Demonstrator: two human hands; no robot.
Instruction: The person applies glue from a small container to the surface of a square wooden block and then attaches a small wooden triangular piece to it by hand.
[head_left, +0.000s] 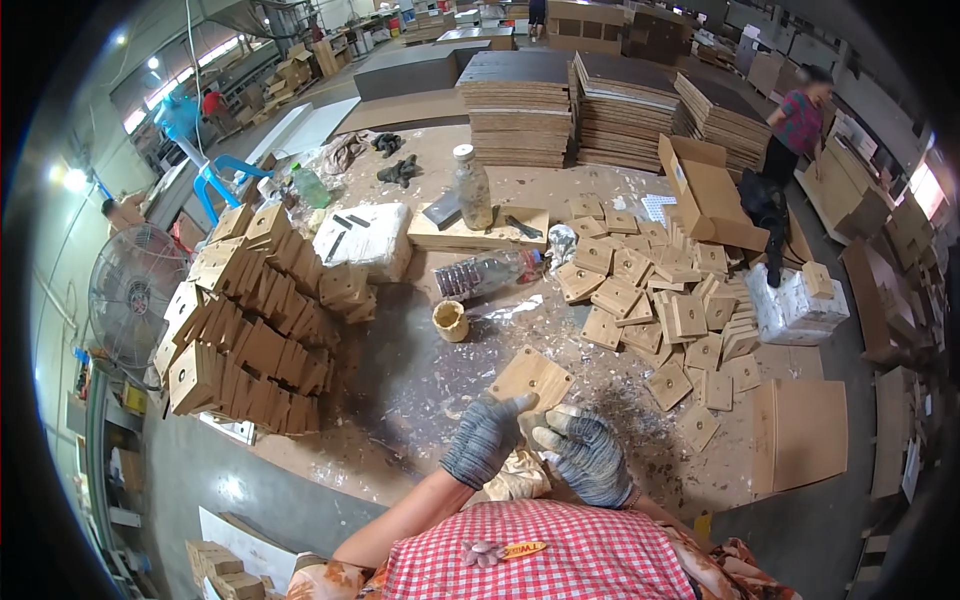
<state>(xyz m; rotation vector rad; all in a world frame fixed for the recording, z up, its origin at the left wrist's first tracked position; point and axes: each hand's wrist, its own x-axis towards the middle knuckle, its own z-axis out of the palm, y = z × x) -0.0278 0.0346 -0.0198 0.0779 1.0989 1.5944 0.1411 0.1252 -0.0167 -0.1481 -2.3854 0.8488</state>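
Observation:
In front of me is a small square wooden block (533,377) with a round hole and small corner holes. My left hand (478,440), in a grey knit glove, is closed with its thumb at the block's near left edge. My right hand (588,458), gloved alike, has curled fingers close to the block's near edge. Between the hands shows a small tan piece (534,428), pinched by the right fingers; its kind is unclear. A crumpled cream cloth (518,477) lies just below the hands.
Stacked wooden blocks (250,320) stand at left; a loose pile of blocks (640,280) lies at right. Beyond my hands are a tan cup (451,321), a plastic bottle lying down (485,274) and an upright jar (472,188). An open carton (708,195) and a person (800,120) are far right.

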